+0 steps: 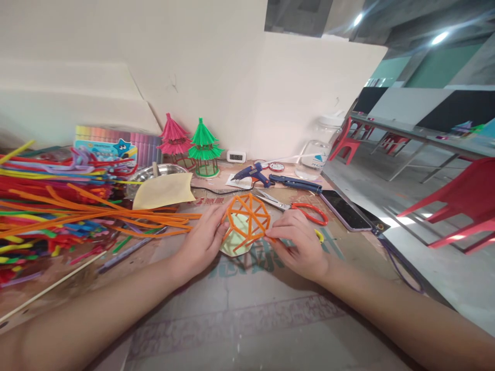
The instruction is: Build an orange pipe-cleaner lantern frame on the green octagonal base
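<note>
Between my two hands is an orange pipe-cleaner frame, a many-sided ring with spokes and uprights on a pale yellow-green base. My left hand is closed on the frame's left side, thumb toward me. At the frame's right edge, the fingers of my right hand are pinched together around an orange pipe-cleaner piece. Red-handled scissors lie just beyond my right hand. Loose orange pipe cleaners reach from the left pile up to my left hand.
A heap of coloured pipe cleaners covers the left side. Behind stand a pink and a green pagoda model, a blue glue gun, and a water bottle. Blue-handled pliers and a phone lie to the right.
</note>
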Demonstrator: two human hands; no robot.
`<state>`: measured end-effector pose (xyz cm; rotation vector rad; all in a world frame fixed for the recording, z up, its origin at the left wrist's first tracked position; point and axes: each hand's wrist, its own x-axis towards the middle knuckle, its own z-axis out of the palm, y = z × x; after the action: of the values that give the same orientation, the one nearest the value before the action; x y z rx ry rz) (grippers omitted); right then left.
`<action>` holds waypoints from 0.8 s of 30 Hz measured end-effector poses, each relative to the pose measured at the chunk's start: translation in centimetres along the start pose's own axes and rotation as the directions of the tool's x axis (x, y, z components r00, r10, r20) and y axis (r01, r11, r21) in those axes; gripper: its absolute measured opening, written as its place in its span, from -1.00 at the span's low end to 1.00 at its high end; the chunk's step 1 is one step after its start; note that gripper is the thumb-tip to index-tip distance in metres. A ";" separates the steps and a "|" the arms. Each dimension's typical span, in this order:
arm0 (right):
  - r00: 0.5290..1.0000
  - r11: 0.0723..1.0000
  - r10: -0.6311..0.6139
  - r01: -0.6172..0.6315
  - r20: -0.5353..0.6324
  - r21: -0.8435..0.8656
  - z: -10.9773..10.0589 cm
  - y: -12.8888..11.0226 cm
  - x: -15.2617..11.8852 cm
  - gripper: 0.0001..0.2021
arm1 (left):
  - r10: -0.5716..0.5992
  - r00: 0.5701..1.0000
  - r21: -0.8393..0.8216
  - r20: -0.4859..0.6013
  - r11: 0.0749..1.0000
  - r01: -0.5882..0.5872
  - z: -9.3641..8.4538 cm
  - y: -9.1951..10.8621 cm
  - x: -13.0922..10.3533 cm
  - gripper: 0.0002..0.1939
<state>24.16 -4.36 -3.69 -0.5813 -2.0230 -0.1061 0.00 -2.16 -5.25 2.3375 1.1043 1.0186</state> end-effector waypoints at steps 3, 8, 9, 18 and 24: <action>1.000 1.000 0.014 -0.014 0.013 -0.020 -0.1 0.0 0.1 -0.81 | 0.002 1.000 0.002 -0.010 1.000 -0.002 0.0 -0.1 0.0 -0.53; 1.000 1.000 -0.015 0.015 0.009 -0.024 0.0 0.0 0.1 -0.79 | -0.003 1.000 0.006 -0.004 1.000 0.003 0.0 -0.1 0.0 -0.54; 1.000 1.000 -0.017 0.017 0.008 -0.025 0.0 -0.1 0.1 -0.79 | -0.005 1.000 0.008 -0.004 1.000 0.005 0.0 0.0 0.0 -0.55; 1.000 1.000 -0.010 0.010 0.020 -0.026 0.1 0.2 -0.2 -0.80 | -0.017 1.000 0.006 0.011 1.000 0.017 0.0 -0.2 0.0 -0.53; 0.996 0.997 0.055 -0.051 0.064 -0.063 0.1 1.3 -0.5 -0.63 | -0.141 0.990 -0.200 -0.015 0.970 0.135 -0.1 -0.7 0.6 -0.60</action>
<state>24.84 -3.32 -4.39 -0.6841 -2.0718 -0.1191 -0.15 -1.23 -5.35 2.0656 1.1049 1.0617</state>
